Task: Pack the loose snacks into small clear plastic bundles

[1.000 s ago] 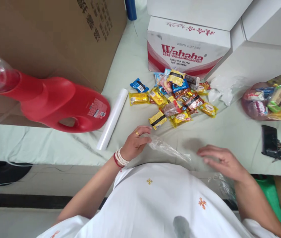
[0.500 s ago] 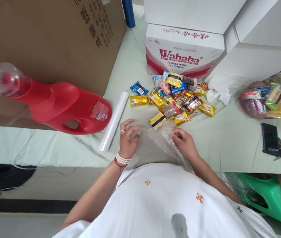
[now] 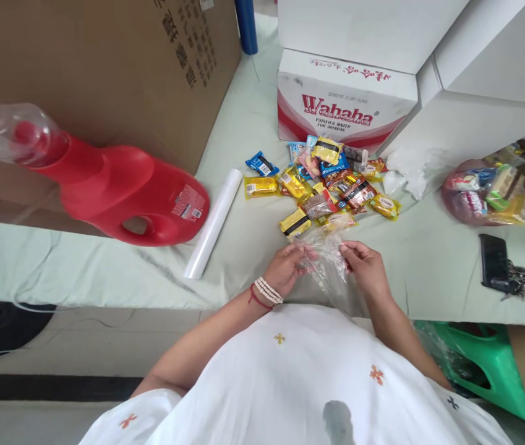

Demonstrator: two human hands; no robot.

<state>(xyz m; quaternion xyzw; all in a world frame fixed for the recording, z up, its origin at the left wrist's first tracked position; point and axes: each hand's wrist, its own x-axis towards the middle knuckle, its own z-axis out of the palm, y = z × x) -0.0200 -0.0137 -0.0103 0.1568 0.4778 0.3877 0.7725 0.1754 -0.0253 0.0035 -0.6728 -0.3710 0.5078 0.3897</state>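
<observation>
The left hand (image 3: 284,271) and right hand (image 3: 368,271) each pinch one side of a clear plastic bag (image 3: 331,264), presumably because something so limp needs support on both sides, near the table (image 3: 433,272)'s front edge, beside piled wrapped snacks (image 3: 336,180).

Crinkled, see-through plastic bag (image 3: 329,262), glossy snack wrappers (image 3: 319,204), smooth plastic jug (image 3: 104,179), matt cardboard box (image 3: 104,68), creased fabric tablecloth (image 3: 243,253).

The left hand (image 3: 281,272) and right hand (image 3: 368,267) each had a pinching grip on a clear bag (image 3: 329,262) near the table (image 3: 448,290) edge, just before the heaped snacks (image 3: 318,205). Behind stood a Wahaha box (image 3: 345,111); a white roll (image 3: 213,224) and red jug (image 3: 118,188) were leftward, keys (image 3: 522,279) rightward.
</observation>
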